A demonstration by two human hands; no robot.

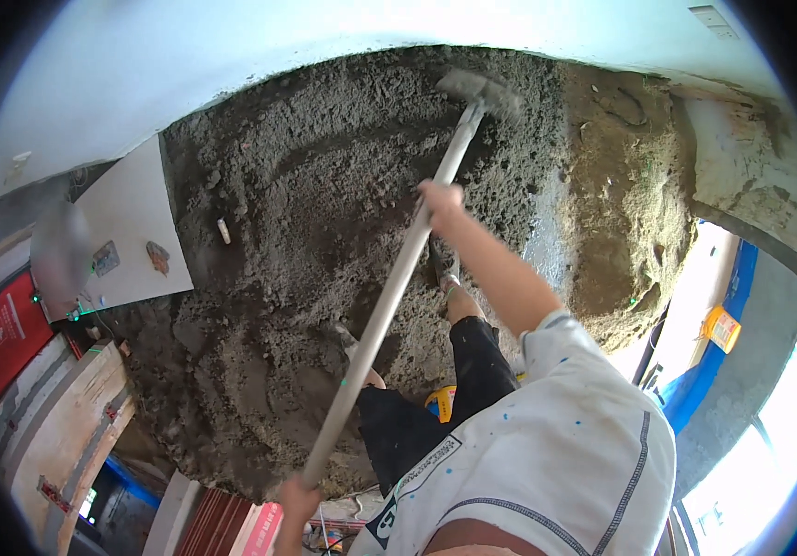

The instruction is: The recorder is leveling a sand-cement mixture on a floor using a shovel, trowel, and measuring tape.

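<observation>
1. Head view: a person holds a long tool (397,278) with both bare hands. It slants across the floor, from low near the body up to the far side.
2. The right grip (440,206) is closed around the pole, on its upper part, nearer to the far end.
3. The left grip (299,498) is closed around the pole too, down at the near end. It is low and to the left of the right grip.
4. The flat end (480,93) of the tool is past the right grip, up and a bit to the right. It is blurry and rests on or just over the gray dirt, near the white wall (278,46); I cannot tell which.
5. Lumpy, dark gray dirt (315,176) lies under the pole and all around the feet. Light brown sand (616,176) is piled to the right of it.
6. A small pale tube (223,231) lies on the gray dirt, left of the pole and well apart from both hands.
7. Farther left is a white board (134,218). Near it is a red bag (7,338).
8. At the right, a yellow pack (721,329) is by a blue strip (715,366).
</observation>
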